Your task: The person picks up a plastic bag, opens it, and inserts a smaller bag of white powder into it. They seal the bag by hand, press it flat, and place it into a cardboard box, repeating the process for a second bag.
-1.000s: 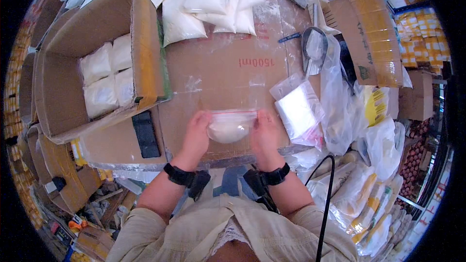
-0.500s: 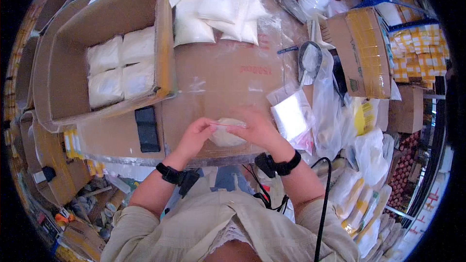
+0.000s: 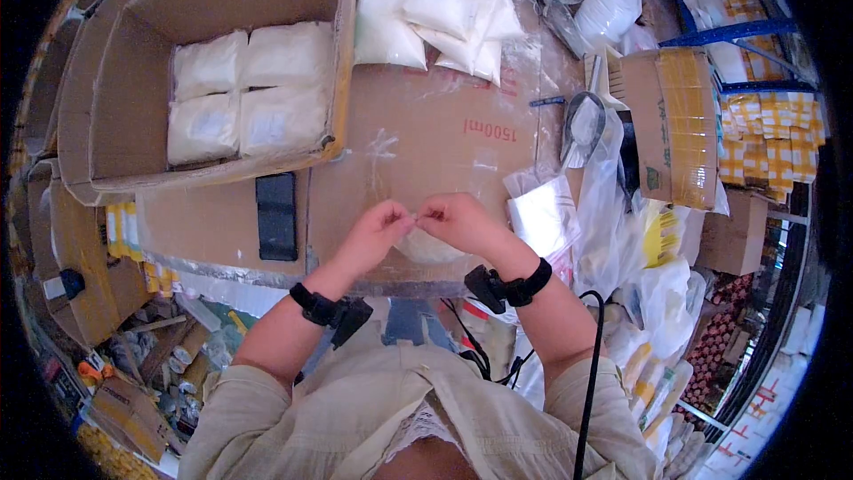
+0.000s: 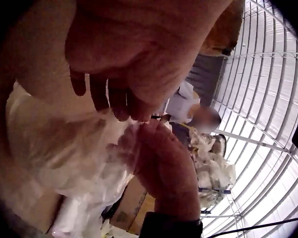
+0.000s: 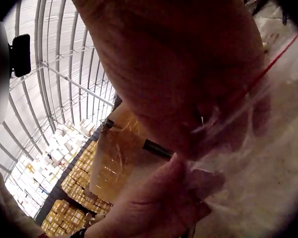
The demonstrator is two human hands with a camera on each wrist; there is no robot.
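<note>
— What stands at the far-left corner of the desk (image 3: pixel 404 142)?
— A big, open brown cardboard box (image 3: pixel 213 176), with four squarish clear bags of cream-white powder (image 3: pixel 204 129) lying inside it, two by two.
— And nearer the front edge?
— A flat, black, rectangular phone (image 3: pixel 276 216), just beside the box.
— Next along?
— The left hand (image 3: pixel 378 233), thumb and fingers pinching the top of a clear plastic powder bag (image 3: pixel 431 249). The right wrist view shows a red line across that bag's film.
— Where is that bag?
— By the middle of the front edge, partly hidden by the hands. I can't tell whether its base rests on the desk. Beyond it, at the far edge, plump, cream-white powder bags (image 3: pixel 462 13) lie heaped.
— And the right hand (image 3: pixel 460 220)?
— It pinches the same bag's top, fingertips close to the left hand's.
— Anything further right?
— A flat stack of shiny clear plastic bags (image 3: pixel 542 220), then, behind it, a thin dark-blue pen (image 3: pixel 547 101) and a grey metal scoop (image 3: pixel 584 124) near the right edge.
</note>
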